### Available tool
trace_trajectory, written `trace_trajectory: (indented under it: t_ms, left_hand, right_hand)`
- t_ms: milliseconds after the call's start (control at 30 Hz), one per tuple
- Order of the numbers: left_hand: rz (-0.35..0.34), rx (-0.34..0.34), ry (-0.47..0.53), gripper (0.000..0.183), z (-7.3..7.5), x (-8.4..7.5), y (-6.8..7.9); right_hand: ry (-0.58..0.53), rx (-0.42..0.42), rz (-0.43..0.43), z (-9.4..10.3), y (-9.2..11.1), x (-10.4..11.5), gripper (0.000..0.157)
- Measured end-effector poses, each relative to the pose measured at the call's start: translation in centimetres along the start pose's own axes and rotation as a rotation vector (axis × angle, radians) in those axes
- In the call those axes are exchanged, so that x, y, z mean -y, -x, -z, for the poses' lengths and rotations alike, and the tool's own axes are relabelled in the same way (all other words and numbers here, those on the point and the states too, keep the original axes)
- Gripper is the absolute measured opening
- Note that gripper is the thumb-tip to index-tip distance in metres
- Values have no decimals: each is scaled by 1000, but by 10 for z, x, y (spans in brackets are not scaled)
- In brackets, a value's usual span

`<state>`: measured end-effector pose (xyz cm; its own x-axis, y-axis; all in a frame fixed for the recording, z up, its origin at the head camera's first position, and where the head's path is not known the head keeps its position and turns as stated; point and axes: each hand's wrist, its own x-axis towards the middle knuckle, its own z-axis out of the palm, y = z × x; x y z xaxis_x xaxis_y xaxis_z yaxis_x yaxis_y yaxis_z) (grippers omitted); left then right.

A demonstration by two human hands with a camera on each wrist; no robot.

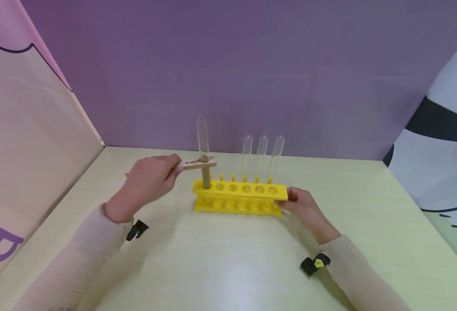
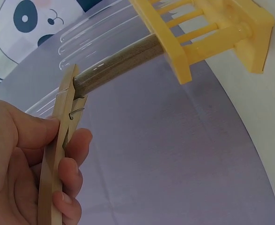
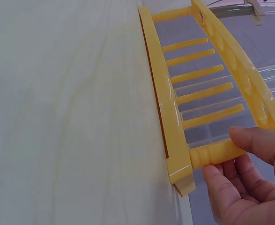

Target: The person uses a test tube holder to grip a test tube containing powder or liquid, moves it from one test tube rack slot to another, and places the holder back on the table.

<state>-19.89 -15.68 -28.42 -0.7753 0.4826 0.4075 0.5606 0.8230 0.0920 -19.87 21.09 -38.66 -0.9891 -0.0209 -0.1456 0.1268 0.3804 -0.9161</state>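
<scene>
My left hand point(image 1: 147, 179) grips a wooden test tube holder point(image 2: 53, 164), thumb on one side and fingers curled round the other. The holder's tip clasps an upright glass test tube point(image 1: 203, 134) whose lower part contains grey-brown material point(image 2: 121, 65). That tube's bottom end is at the leftmost hole of a yellow test tube rack point(image 1: 240, 208); how deep it sits I cannot tell. At the rack's right end, my right hand point(image 1: 304, 210) pinches the end post point(image 3: 217, 153) between thumb and fingers. The rack stands upright on the table.
Three clear test tubes point(image 1: 262, 151) stand upside down on pegs along the rack's back right. Beneath everything lies a pale wood-look table point(image 1: 220, 263). A purple backdrop point(image 1: 244, 77) rises behind it, with printed panels at both sides.
</scene>
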Motion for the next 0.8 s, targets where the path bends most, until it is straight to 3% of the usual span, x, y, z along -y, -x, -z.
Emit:
trace_trajectory:
  t_ms: [800]
  left_hand:
    - [26, 20, 12, 15, 11, -2, -1]
  right_hand:
    - [14, 1, -15, 0, 0, 2, 30]
